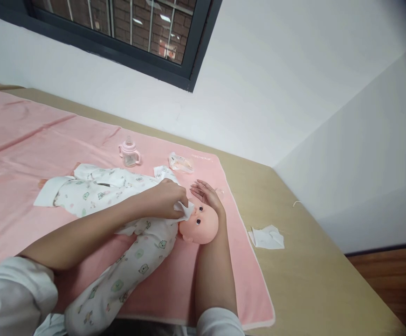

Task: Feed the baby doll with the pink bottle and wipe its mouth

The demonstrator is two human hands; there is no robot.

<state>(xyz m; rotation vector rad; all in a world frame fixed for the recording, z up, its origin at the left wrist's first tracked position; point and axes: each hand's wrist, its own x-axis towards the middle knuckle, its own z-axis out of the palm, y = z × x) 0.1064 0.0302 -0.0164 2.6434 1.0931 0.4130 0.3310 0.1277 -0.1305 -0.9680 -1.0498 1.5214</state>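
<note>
A baby doll (203,226) in white patterned clothes (91,189) lies on its back, its head toward the right. My left hand (169,198) reaches over its chest with the fingers closed on a white tissue (188,211), which touches the doll's face around the mouth and chin. My right hand (204,192) is on the far side of the head, fingers stretched out and holding nothing. The right forearm lies along the crown of the head.
The doll rests on a pink blanket (237,275) over a wooden table (304,261). Behind it stand a two-handled baby bottle (129,154) and a small plastic packet (181,163). Another white tissue (267,237) lies to the right. A wall and window (175,70) border the far side.
</note>
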